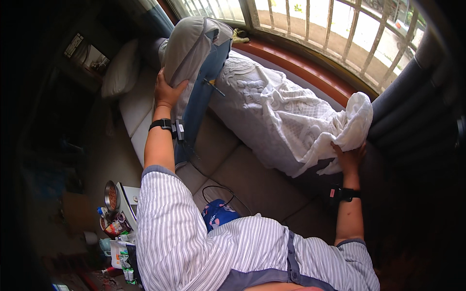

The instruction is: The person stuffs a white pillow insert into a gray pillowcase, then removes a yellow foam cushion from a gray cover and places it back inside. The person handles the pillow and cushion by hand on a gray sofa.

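My left hand point(169, 89), thumb spread from the fingers, lies against a grey-white fabric cover point(185, 47) over a tall blue cushion or panel point(204, 83); whether it grips the cloth I cannot tell. A thin pen-like item point(214, 87) sticks out at the blue surface. My right hand point(349, 156) is at the bunched right end of a white lace-patterned cloth point(291, 105), its fingers partly under a fold. That cloth lies draped and wrinkled along the sofa back point(247, 127). Both wrists wear black straps with small boxes.
Below lie brown sofa seat cushions point(255, 174) with a black cable point(233, 192) and a blue patterned bag point(218, 214). A barred window point(327, 32) with a reddish-brown sill point(298, 69) runs behind. At left are a pillow point(122, 71), a metal bowl point(112, 196) and several packets.
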`<state>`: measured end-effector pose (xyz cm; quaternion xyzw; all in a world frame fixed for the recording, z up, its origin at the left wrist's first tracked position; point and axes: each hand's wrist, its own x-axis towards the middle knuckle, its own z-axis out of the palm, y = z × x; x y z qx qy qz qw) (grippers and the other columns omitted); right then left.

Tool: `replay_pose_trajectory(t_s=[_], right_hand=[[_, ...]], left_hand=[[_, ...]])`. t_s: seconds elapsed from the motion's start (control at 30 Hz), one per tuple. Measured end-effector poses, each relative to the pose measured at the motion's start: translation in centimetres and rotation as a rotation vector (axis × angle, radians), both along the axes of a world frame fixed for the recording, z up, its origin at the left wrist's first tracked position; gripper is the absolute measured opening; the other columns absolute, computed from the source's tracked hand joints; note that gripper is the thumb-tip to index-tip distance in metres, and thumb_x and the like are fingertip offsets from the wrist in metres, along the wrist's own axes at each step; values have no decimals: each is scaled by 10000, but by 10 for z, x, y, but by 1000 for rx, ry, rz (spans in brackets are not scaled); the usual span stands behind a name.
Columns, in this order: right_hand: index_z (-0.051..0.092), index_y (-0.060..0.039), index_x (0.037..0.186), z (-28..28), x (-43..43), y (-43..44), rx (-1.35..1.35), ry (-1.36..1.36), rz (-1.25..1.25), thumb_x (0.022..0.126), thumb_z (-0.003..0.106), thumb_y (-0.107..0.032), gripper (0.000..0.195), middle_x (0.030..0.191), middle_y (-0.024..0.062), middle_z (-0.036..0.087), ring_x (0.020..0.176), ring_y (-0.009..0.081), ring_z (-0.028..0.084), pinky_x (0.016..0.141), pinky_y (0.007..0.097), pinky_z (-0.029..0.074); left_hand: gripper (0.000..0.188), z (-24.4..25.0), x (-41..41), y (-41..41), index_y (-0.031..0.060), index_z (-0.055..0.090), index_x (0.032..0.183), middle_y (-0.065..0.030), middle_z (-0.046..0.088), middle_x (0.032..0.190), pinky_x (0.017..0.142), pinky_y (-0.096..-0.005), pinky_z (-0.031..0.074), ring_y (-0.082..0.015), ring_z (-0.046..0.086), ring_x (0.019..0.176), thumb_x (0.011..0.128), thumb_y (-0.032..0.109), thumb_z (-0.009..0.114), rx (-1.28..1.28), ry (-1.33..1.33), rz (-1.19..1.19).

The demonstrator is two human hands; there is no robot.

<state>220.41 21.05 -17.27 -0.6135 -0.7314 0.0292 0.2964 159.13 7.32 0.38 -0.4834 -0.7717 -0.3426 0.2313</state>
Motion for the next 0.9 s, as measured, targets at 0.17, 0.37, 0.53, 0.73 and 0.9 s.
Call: replay_pose_trajectory(t_s=[0.17,0.37,0.53,0.73,0.9], right_hand=[[363,13,1444,-18,-1,6,146,2,13,624,837,-573,1114,1343,265,463,1226,451,446,1026,529,367],[397,-13,1446,-2,-1,9,-67,54,-79,620,829,-562,1082,1378,253,463,1240,446,461,1053,524,369],[533,-28,1347,18,-51,6,-2,118,-336,585,826,-628,1013,1315,211,579,1246,395,517,1078,462,388],[562,-42,1327,11,-67,8,106,107,-449,578,818,-677,1015,1288,209,602,1206,375,558,1024,424,444],[552,-65,1351,26,-76,-1,125,2,-503,610,844,-613,967,1305,196,598,1231,382,539,1052,422,421]], left_hand=[[859,9,-17,-15,95,472,1358,-209,611,1294,973,-444,494,-403,612,1150,694,492,845,-8,-96,5],[852,18,-69,-22,83,487,1360,-208,580,1324,998,-439,472,-382,583,1182,704,492,845,-2,-156,-70],[954,14,-93,-3,114,418,1447,-206,401,1481,1059,-505,410,-418,421,1319,695,511,849,46,-6,-134],[1016,130,-82,70,272,359,1503,-211,210,1605,1179,-546,259,-462,186,1466,670,656,797,-180,382,-525],[828,162,-63,130,201,535,1322,-243,522,1382,1076,-459,447,-422,517,1278,684,660,797,-369,59,-798]])
